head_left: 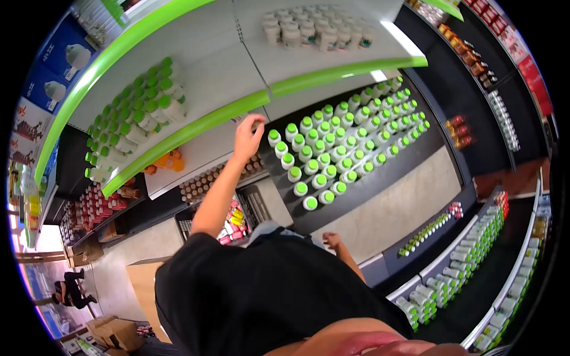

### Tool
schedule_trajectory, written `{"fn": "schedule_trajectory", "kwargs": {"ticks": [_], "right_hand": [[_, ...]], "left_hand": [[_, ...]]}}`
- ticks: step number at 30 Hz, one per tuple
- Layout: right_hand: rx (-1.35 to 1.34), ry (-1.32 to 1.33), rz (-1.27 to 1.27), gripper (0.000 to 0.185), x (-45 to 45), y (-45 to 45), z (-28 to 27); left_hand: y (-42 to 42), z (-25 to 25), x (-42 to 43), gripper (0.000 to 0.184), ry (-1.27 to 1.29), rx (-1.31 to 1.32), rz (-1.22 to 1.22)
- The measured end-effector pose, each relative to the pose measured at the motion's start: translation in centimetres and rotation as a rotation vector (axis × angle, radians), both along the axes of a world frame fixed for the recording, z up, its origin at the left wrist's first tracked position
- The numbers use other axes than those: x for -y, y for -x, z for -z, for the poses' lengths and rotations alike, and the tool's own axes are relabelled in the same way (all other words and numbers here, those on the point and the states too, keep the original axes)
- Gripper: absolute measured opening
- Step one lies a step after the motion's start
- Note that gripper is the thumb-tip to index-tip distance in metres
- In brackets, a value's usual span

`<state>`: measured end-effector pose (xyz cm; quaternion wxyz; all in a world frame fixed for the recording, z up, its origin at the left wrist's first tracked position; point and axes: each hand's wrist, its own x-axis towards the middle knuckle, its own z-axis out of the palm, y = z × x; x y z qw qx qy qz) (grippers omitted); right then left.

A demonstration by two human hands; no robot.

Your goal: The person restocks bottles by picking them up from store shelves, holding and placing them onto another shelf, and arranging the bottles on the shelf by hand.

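My left hand (247, 137) is raised beside the lower green shelf edge (222, 115). Its fingers are loosely bent, with a gap at the thumb and no object visible in it. Nearest to it is the corner of a large block of white bottles with green caps (323, 144), standing in rows on a dark shelf (284, 187). I cannot see my hand touching any bottle. Lower down, close to my body, hangs my right hand (333, 240), its fingers slightly curled, with nothing visible in it.
More green-capped bottles (136, 115) and white jars (317, 29) stand on the upper shelf. A black crate (249, 222) with colourful packs is by my waist. Stocked shelves (457, 261) run along the right. A person (72, 289) and cardboard boxes (117, 332) are at lower left.
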<state>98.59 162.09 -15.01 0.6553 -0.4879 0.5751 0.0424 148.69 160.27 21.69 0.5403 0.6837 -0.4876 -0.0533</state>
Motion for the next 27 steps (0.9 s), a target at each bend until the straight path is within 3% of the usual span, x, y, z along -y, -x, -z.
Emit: {"fn": "schedule_trajectory", "kwargs": {"ticks": [1, 3, 5, 8, 10, 14, 15, 20, 27], "right_hand": [[-0.062, -0.053, 0.155, 0.028, -0.4, 1.2, -1.2], [0.005, 0.246, 0.177, 0.024, 0.2, 6.1, 5.9], [-0.016, 0.102, 0.393, 0.026, 0.7, 8.3, 2.8], [-0.085, 0.051, 0.671, 0.025, -0.6, 11.2, -2.3], [-0.13, 0.076, 0.796, 0.024, -3.5, 12.0, -3.7], [-0.218, 0.093, 0.953, 0.024, -12.1, 13.7, -1.5], [-0.115, -0.025, 1.136, 0.025, -14.8, 13.7, 0.5], [-0.121, -0.197, 0.862, 0.025, -22.7, 6.1, -0.5], [-0.025, -0.183, 0.73, 0.025, -21.0, 0.1, -1.7]], "left_hand": [[0.9, -1.6, 0.7, 0.017, 0.03, 0.131, 0.023], [0.4, -3.1, 2.9, 0.019, 0.042, 0.358, 0.129], [-1.8, -3.3, 5.9, 0.021, 0.082, 0.455, 0.133], [-9.0, -2.4, 12.8, 0.036, 0.076, 0.014, -0.066], [-11.7, -5.4, 16.2, 0.049, -0.073, -0.453, -0.112], [-21.3, -0.9, 25.9, 0.074, -0.24, -0.304, -0.183], [-22.3, -0.1, 27.6, 0.078, -0.282, -0.267, -0.206], [-22.9, -1.6, 29.7, 0.085, -0.289, -0.069, -0.237], [-23.8, -2.4, 29.5, 0.086, -0.258, -0.117, -0.153]]}}
